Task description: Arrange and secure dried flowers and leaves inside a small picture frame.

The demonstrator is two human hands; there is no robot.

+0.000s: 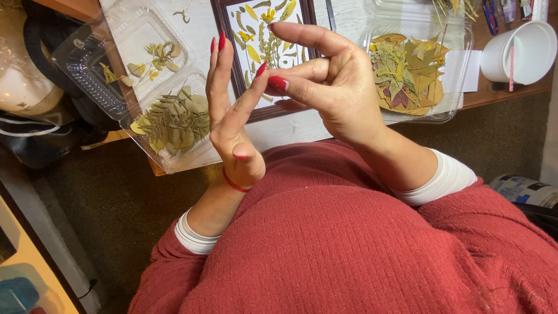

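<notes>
While left hand lifts, right hand touches its fingertip.

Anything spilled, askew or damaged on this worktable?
One thing stands out: the clear tray of green pressed leaves hangs over the table's front edge, tilted. Both hands, left and right, are raised with fingertips touching and hold nothing visible. The dark frame lies flat.

You wear a brick-red ribbed knit sweater that fills the frame from four to eight o'clock. White cuffs of an undershirt peek out at both wrists, one at seven o'clock, one at three o'clock. Your left hand carries a thin red thread bracelet. Your right hand, like the left, has long pointed nails painted glossy red.
</notes>
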